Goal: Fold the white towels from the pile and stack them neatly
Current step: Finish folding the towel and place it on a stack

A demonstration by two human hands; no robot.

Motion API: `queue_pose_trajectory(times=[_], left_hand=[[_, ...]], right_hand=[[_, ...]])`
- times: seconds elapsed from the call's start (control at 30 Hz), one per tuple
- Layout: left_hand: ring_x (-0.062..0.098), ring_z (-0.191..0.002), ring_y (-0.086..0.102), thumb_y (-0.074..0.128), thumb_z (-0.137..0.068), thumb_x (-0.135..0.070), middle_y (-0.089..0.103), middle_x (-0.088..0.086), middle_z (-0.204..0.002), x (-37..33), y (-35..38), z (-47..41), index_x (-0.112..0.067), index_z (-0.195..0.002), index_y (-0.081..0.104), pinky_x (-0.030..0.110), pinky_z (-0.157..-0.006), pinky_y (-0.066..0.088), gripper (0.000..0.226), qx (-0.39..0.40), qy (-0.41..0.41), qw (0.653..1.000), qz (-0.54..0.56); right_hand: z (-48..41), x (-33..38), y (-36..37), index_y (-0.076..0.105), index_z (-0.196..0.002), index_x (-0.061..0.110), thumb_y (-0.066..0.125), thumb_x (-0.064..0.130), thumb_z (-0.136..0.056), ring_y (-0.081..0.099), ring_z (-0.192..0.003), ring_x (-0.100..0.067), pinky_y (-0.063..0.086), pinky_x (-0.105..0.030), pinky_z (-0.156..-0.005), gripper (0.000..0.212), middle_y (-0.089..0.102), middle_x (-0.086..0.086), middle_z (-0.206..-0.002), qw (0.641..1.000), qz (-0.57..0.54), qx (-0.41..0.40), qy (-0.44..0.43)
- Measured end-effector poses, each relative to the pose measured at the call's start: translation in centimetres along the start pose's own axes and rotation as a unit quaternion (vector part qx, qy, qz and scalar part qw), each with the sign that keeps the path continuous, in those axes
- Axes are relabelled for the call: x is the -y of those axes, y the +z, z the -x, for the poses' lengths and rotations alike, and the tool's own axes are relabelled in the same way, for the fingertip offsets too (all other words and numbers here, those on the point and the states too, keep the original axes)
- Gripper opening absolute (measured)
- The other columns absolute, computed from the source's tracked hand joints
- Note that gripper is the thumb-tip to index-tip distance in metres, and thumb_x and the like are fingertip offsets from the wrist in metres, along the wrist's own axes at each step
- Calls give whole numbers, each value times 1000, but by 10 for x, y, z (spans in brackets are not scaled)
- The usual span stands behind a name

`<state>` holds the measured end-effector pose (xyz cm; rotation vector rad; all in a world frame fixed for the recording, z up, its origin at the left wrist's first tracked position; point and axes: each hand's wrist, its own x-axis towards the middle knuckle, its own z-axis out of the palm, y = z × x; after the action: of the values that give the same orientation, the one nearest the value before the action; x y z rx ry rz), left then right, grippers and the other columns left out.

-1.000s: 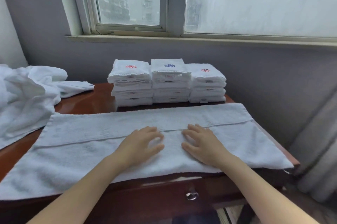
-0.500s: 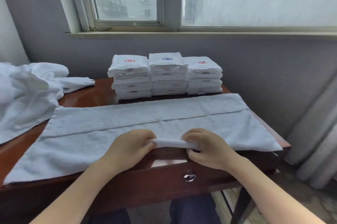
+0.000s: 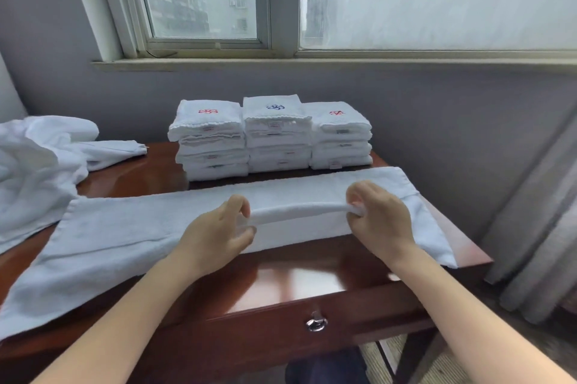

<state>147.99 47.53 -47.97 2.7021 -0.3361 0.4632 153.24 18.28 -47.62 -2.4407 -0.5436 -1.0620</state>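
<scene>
A long white towel lies spread across the brown wooden table. My left hand and my right hand each pinch its near long edge and hold that edge lifted above the cloth, stretched between them. Behind the towel stand three stacks of folded white towels, side by side, with red, blue and red emblems on top. A loose pile of unfolded white towels covers the table's left end.
A grey wall and a window sill run behind the stacks. A grey curtain hangs at the right. A drawer with a metal pull sits in the table's front. Bare wood shows between my forearms.
My hands went from resting flat on the towel to pinching its near edge, then lifted that edge up and away from me and moved apart. The wood at the front is now uncovered.
</scene>
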Motion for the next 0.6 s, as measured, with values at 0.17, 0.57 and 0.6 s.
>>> queue_pose_trajectory(times=[0.17,0.57,0.6], left_hand=[[17,-94,65,55,-96,-28,57,-17,-93,19,-4,-32,-37,-94,44,36,-72,46,14,-41,-28,997,54],[19,-109,55,50,-87,-3,58,-6,-118,33,34,-105,-26,-121,61,35,-83,46,42,-13,-44,994,-100],[19,-110,55,51,-85,0,58,-7,-120,26,41,-107,-26,-122,62,34,-83,46,46,-22,-24,997,-65]], right_hand=[[-35,-12,5,63,-72,13,68,-8,-56,58,-58,-32,41,-31,-51,27,63,1,-68,999,40,-20,9],[-71,-44,72,61,-103,18,49,11,-84,57,-99,-25,37,-31,-65,24,60,1,-102,949,144,260,107],[-65,-45,77,62,-103,17,49,11,-84,56,-99,-25,38,-32,-65,24,59,0,-101,954,136,244,107]])
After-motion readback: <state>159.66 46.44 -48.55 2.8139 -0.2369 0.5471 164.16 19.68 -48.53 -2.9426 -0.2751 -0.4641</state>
